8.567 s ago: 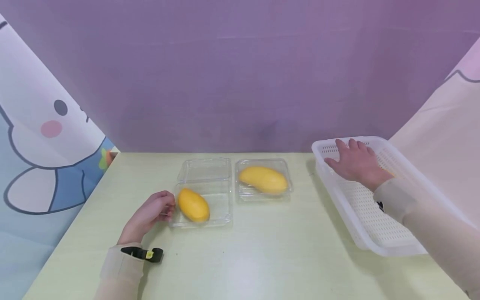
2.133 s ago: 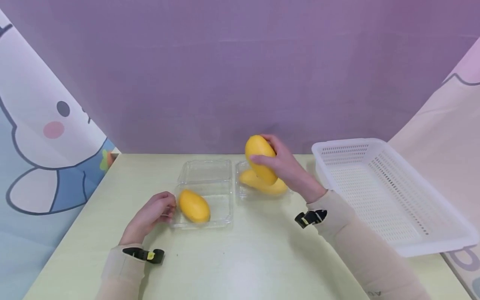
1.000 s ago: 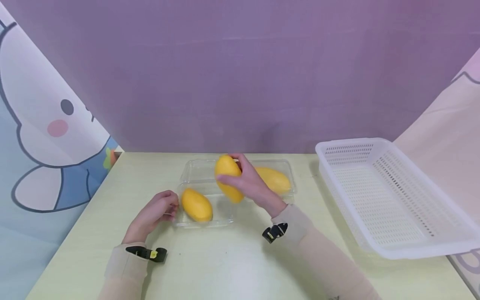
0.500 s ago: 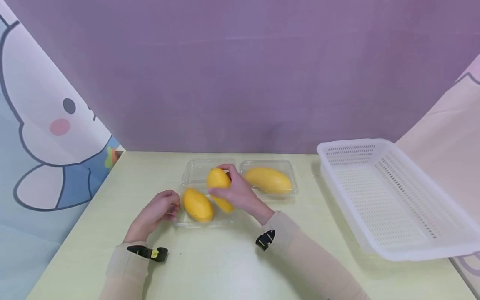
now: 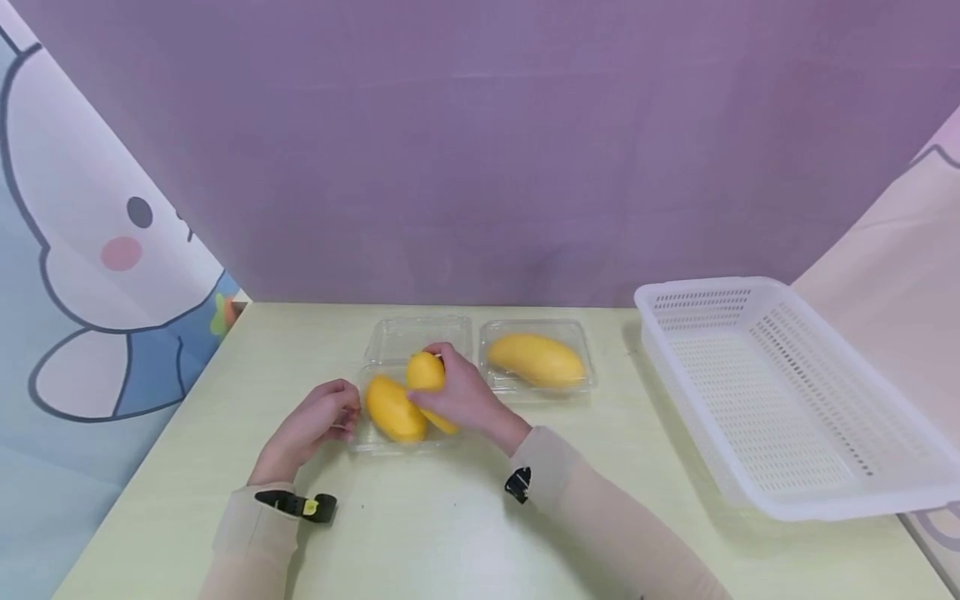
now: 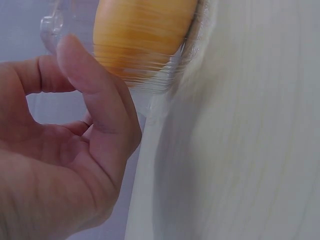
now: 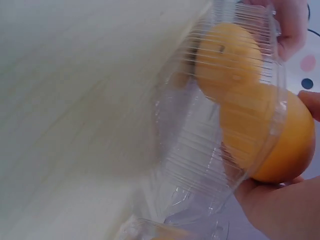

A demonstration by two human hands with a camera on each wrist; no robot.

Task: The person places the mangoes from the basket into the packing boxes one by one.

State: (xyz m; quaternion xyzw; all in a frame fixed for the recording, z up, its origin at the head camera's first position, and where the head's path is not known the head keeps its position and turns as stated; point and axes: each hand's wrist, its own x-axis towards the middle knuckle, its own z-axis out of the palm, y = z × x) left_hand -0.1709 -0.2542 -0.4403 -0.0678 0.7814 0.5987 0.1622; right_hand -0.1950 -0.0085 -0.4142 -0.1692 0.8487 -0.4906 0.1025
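My right hand (image 5: pixel 468 392) grips a yellow mango (image 5: pixel 426 372) and holds it tilted in the right half of an open clear plastic clamshell box (image 5: pixel 420 340). In the right wrist view that mango (image 7: pixel 292 145) shows partly through the ribbed wall. Beside it, another mango (image 5: pixel 396 408) lies in the box's left half. My left hand (image 5: pixel 318 417) is at the box's left edge, fingers curled; in the left wrist view thumb and forefinger pinch the rim. To the right, a second clear box (image 5: pixel 491 392) contains one mango (image 5: pixel 536 360).
A white perforated plastic basket (image 5: pixel 682 417) stands on the right of the pale table (image 5: pixel 420 533). Behind the table hangs a purple cloth (image 5: pixel 480 167). A cartoon-printed cloth (image 5: pixel 82 292) covers the left side.
My right hand has carried the mango from the basket leftward over the second box, then lowered it into the open box. My left hand has stayed at the box's edge.
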